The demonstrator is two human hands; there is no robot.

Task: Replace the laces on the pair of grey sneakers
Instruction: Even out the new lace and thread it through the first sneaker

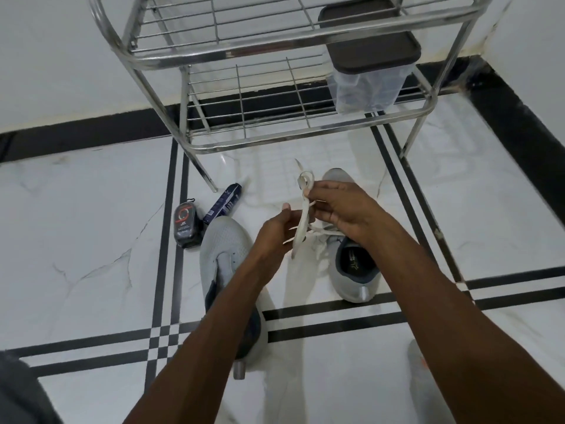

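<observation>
White marble floor point(91, 240), black inlay stripes, steel rack point(244, 71)

Lace point(302, 215) between left hand point(272, 234) and right hand point(342, 209). One sneaker point(224, 252) under the left forearm, other sneaker point(354, 270) under right hand. Polish bottle point(185, 224) and tube point(223, 203) left of hands. Rack point(275, 87) beyond them, container point(370, 56) on its shelf.

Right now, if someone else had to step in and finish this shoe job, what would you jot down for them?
Left hand and right hand: both hold a white lace up over the floor.
Left sneaker lies on the tiles with no lace visible in its eyelets.
Right sneaker has white lace strands lying across its front; whether it is threaded is unclear.
Left to do: lace both shoes fully and tie them.
</observation>
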